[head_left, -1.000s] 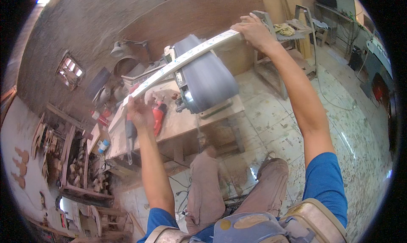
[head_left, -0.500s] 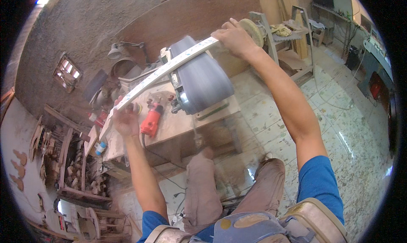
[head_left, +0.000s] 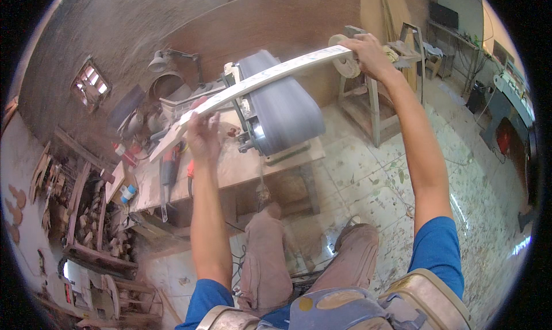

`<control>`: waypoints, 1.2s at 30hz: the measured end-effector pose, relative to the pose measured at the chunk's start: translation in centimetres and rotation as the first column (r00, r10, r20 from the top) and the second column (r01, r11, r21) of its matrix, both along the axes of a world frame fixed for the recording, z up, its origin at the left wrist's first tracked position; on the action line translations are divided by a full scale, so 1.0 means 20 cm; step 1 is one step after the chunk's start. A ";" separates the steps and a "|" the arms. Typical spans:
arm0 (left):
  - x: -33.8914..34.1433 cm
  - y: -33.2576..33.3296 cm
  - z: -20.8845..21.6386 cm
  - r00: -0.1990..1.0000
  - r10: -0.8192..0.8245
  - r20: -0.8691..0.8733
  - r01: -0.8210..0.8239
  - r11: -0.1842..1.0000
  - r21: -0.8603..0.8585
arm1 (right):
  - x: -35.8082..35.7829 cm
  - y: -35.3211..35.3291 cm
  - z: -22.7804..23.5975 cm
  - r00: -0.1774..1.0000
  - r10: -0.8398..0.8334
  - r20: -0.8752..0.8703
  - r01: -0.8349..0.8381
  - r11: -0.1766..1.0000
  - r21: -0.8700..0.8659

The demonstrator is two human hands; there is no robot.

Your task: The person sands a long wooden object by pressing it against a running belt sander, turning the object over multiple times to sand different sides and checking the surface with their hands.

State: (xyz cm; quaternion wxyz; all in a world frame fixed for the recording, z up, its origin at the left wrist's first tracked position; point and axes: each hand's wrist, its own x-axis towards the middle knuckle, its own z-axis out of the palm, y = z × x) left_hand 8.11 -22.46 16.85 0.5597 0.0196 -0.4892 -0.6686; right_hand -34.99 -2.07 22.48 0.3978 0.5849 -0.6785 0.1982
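A long, pale wooden strip [head_left: 276,71] with faint bluish marks lies slanted across the grey belt of a belt sander [head_left: 287,114]. The belt looks smeared, as if running. My right hand [head_left: 371,56] is closed round the strip's far right end, beside a round buffing wheel [head_left: 345,62]. Lower on the left, my left hand [head_left: 204,137] grips the strip some way in from its other end, which juts out past the hand over the bench. The strip appears to touch the belt, but its underside is hidden.
The sander stands on a wooden bench [head_left: 230,180]. A dark power tool [head_left: 168,172], a blue-capped bottle [head_left: 127,193] and a red bottle [head_left: 123,153] are on its left. Behind is a desk lamp [head_left: 158,60]. Wood pieces fill a rack [head_left: 103,226] at left. Tiled floor [head_left: 368,174] spreads right.
Both hands have moved rightward with the strip, so more of it extends past the belt's right side. My left forearm now covers most of the red power tool on the bench.
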 end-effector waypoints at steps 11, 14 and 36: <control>0.05 -0.02 0.00 0.998 0.054 0.007 -0.055 0.998 0.025 | 0.11 0.02 0.05 0.999 -0.031 -0.010 0.032 0.997 0.071; 0.20 -0.12 0.00 0.999 0.052 0.012 -0.053 0.996 0.069 | 0.22 -0.05 0.06 1.000 -0.006 -0.030 0.009 0.996 0.085; 0.19 -0.21 -0.03 0.999 -0.004 0.041 0.001 0.997 0.083 | 0.23 0.05 0.02 0.995 0.090 0.048 -0.090 0.996 0.003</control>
